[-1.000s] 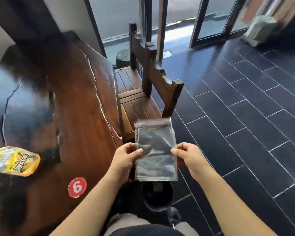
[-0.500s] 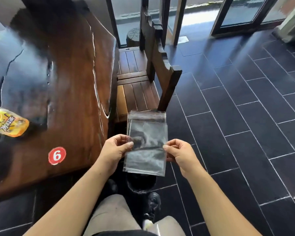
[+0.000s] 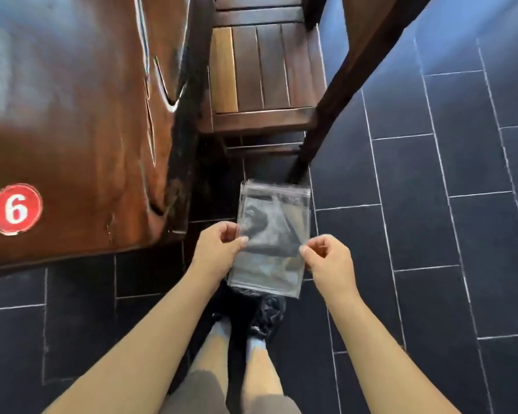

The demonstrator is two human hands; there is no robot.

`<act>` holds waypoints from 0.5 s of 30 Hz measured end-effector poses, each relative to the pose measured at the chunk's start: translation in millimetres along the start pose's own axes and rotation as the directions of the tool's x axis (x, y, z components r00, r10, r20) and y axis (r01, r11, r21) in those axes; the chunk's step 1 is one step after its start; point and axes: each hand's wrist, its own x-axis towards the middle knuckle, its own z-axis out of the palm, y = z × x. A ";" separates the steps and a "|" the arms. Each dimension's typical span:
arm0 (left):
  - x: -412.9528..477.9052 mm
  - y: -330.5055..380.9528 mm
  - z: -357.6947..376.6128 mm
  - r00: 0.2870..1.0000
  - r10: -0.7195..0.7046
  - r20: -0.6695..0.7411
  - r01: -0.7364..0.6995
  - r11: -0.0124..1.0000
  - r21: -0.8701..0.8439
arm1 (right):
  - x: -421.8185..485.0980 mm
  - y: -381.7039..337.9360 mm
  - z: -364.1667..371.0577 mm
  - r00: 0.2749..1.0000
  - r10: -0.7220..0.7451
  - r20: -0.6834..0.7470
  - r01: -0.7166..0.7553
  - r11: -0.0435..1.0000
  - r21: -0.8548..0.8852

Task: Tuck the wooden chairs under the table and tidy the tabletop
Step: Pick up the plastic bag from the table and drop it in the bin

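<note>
Chair (image 3: 260,70) sits beside the table (image 3: 81,124).
My left hand (image 3: 219,249) and right hand (image 3: 329,261) pinch a clear bag (image 3: 271,234).

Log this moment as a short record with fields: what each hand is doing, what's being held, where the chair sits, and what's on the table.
left hand: pinches the left edge of the clear plastic bags
right hand: pinches their right edge
held item: a thin stack of clear bags, held above the tiled floor, off the table
wooden chair: beside the table edge, seat mostly exposed
table: dark wood, red number 6 sticker near its corner
</note>
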 end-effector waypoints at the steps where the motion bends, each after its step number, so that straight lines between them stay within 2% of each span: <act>1: 9.0 -14.0 3.6 1.000 -0.016 -0.008 0.016 1.000 0.002 | 7.9 13.6 9.4 1.000 0.011 -0.004 -0.011 1.000 -0.021; 4: 45.6 -64.3 16.9 0.999 -0.037 -0.021 0.038 0.998 0.041 | 41.5 60.0 47.6 0.998 0.055 0.019 -0.053 0.996 -0.077; 9: 98.8 -142.8 27.0 1.000 -0.014 -0.006 0.015 0.964 0.267 | 82.1 130.8 109.5 0.991 0.135 0.008 -0.134 0.988 -0.075; 15: 145.2 -215.1 42.0 0.998 -0.067 -0.009 0.067 0.944 0.324 | 123.2 193.7 154.1 0.984 0.179 -0.015 -0.180 0.975 -0.130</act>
